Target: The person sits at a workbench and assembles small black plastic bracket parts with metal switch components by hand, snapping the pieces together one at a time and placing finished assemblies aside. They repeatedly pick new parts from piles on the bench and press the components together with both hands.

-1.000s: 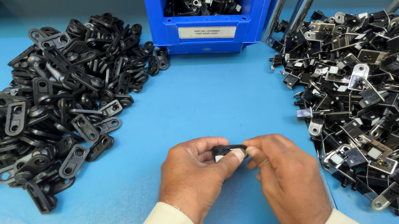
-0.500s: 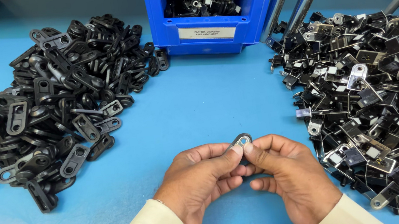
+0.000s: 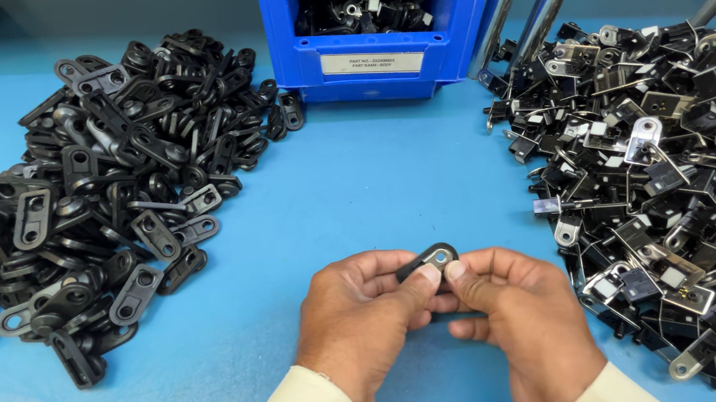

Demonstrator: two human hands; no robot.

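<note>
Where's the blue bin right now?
In the head view, the blue bin sits at the top centre of the blue table, between the left pile of black brackets and the right pile.

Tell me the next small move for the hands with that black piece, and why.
Probably lift the joined black part toward the blue bin ahead. Both the left hand and right hand pinch it above the blue table, and the bin already holds similar dark pieces, while the loose piles lie to either side. Whether it is fully seated cannot be told.
</note>
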